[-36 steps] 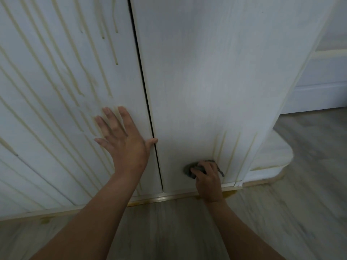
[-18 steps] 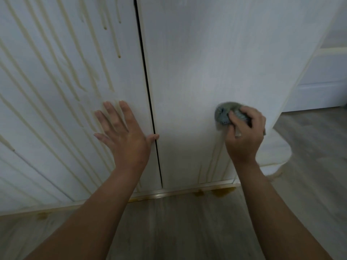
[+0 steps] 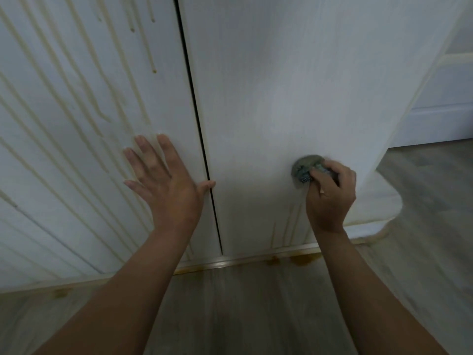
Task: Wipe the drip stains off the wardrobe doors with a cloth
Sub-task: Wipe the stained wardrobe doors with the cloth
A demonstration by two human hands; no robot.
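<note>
White wardrobe doors [image 3: 281, 85]: right of their dark gap [image 3: 197, 119], right hand [image 3: 330, 196] grips a bunched grey-green cloth [image 3: 303, 167], mid-wipe; left hand [image 3: 163, 183] braces left of it, spread flat. Next, likely yellowish streaks [image 3: 289, 224] beneath.

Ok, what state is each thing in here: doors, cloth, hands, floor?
left door, shut, covered in yellowish drip streaks.
right door, shut, mostly clean, few streaks near the bottom.
cloth, bunched, pressed against the right door.
left hand, flat, fingers spread, on the left door.
right hand, grips the cloth.
floor, yellowish spots along the wardrobe base.
</note>
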